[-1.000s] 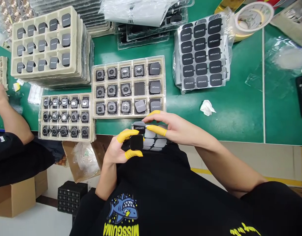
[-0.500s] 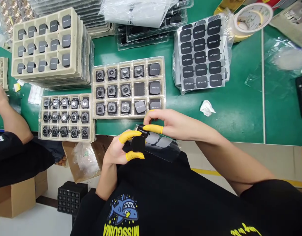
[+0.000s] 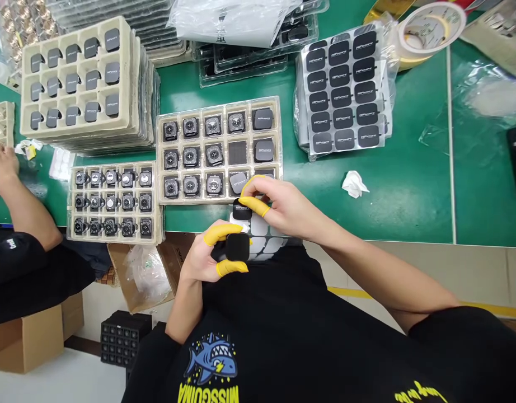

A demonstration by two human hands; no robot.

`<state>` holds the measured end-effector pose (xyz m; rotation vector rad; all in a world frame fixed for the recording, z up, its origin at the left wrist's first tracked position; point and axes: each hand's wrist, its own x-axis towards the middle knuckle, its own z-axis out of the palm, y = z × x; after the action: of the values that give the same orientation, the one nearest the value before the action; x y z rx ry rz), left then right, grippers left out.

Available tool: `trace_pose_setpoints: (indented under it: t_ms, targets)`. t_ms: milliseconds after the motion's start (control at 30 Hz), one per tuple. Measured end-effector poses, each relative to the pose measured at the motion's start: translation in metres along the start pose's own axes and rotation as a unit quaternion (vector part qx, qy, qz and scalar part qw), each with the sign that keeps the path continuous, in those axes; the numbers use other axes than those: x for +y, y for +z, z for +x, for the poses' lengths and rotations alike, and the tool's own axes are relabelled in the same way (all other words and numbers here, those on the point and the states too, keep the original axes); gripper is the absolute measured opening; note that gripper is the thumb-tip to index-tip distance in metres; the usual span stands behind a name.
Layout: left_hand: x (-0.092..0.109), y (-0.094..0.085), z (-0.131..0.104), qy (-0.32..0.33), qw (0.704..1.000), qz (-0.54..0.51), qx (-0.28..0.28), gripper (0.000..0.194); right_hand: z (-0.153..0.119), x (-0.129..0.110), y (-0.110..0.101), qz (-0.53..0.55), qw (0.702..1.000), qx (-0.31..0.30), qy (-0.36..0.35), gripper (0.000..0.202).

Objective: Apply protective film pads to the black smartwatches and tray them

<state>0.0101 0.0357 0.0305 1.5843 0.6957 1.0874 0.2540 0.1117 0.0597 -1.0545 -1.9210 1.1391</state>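
A green table [image 3: 398,207] crosses the room above pale floor tiles [image 3: 379,268], with a cardboard box [image 3: 169,260] below its near edge. On top lie a tray of watch bodies [image 3: 225,134], a tall stack of trays [image 3: 140,95], a tape roll [image 3: 455,28] and a crumpled tissue [image 3: 354,184]. Just off the edge, the left hand [image 3: 201,254] grips a black watch body [image 3: 238,247], fingers parted by its width. The right hand [image 3: 285,210] pinches a black label [image 3: 242,209], fingertips nearly together; whether it's loose from the label sheet [image 3: 264,246], I can't quite tell.
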Motion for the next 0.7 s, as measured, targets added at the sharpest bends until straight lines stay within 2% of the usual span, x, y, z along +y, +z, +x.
trace_pose_setpoints:
  t_ms: [133, 300, 533, 700]
  targets:
    - [-0.002, 0.003, 0.002, -0.01, 0.999, -0.048, 0.017, 0.072, -0.002, 0.006, 0.005, -0.059, 0.994, 0.047, -0.083, 0.01]
    - [-0.006, 0.009, 0.003, -0.009, 0.993, -0.098, 0.066, 0.068, -0.001, 0.009, 0.012, -0.096, 0.969, 0.13, -0.188, 0.009]
    - [-0.003, 0.01, 0.003, -0.001, 0.987, -0.107, 0.119, 0.065, -0.007, 0.007, 0.015, -0.139, 0.938, 0.163, -0.273, 0.015]
    - [0.005, 0.012, 0.007, 0.009, 0.984, -0.129, 0.124, 0.064, -0.018, 0.004, 0.015, -0.21, 0.907, 0.182, -0.316, 0.02]
